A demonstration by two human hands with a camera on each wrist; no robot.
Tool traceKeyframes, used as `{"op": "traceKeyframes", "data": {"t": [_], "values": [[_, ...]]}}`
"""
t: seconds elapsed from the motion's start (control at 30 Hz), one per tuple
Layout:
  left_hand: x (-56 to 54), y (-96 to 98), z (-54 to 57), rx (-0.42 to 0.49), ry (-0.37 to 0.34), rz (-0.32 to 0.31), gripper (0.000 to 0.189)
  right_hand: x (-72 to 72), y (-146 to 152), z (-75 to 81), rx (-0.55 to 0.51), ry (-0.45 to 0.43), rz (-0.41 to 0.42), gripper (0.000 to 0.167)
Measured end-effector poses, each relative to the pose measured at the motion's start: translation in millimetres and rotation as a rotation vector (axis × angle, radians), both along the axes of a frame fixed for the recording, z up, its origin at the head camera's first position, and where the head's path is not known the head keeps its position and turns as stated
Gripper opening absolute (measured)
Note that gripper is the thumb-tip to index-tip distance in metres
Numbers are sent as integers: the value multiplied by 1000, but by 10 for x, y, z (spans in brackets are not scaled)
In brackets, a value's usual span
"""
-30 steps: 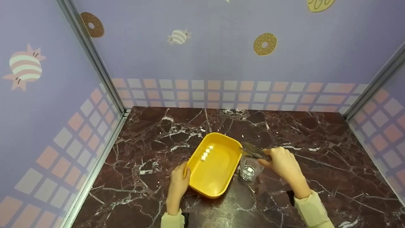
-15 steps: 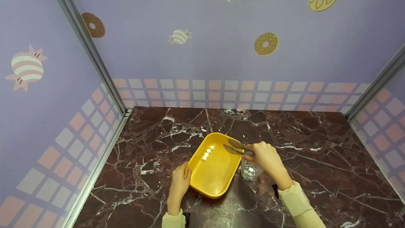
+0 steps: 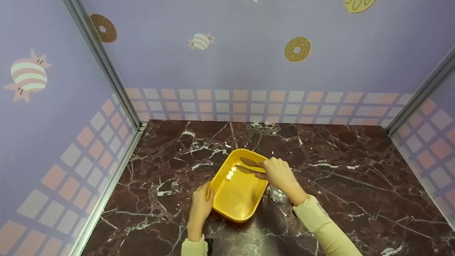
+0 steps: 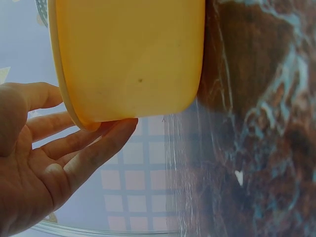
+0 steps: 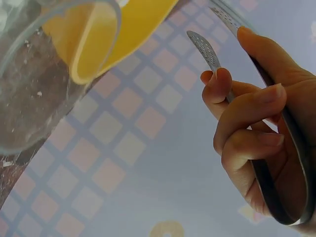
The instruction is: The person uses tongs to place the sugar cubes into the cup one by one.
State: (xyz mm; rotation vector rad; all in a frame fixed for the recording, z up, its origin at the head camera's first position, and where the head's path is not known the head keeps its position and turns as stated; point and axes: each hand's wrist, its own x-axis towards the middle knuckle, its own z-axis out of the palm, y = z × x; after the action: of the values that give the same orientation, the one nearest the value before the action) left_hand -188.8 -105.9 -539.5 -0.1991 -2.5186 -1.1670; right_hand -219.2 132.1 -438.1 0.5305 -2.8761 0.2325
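Note:
A yellow plastic tub [image 3: 236,204] stands at an angle in front of me. Along its left inner side several small white cubes [image 3: 230,174] lie in a row. My left hand [image 3: 201,203] grips the tub's left rim; the left wrist view shows the thumb over the edge and fingertips against the outer wall. My right hand [image 3: 281,174] holds metal tongs [image 3: 245,170] with perforated tips, which reach over the tub's far half. The tong arms are spread apart, and the lower tip is right beside the far cubes, overlapping one of them in the head view.
A clear glass [image 3: 277,195] stands against the tub's right side, partly hidden under the right forearm. The dark red marble tabletop [image 3: 170,213] carries tiny white crumbs. Patterned purple panels [image 3: 241,64] enclose the back and both sides.
My right hand has carried the tongs leftward from above the glass into the tub, their arms spreading apart on the way. The left hand and the tub have stayed put.

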Motion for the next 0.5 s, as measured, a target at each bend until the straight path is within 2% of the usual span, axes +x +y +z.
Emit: {"op": "traceKeyframes", "data": {"t": [0.27,0.5], "values": [[-9,7,-12,-12,20,17,27,-66,-195,-165,7,22,56,23],[-5,15,-21,-4,45,15,26,-106,-335,-279,4,10,56,24]]}}
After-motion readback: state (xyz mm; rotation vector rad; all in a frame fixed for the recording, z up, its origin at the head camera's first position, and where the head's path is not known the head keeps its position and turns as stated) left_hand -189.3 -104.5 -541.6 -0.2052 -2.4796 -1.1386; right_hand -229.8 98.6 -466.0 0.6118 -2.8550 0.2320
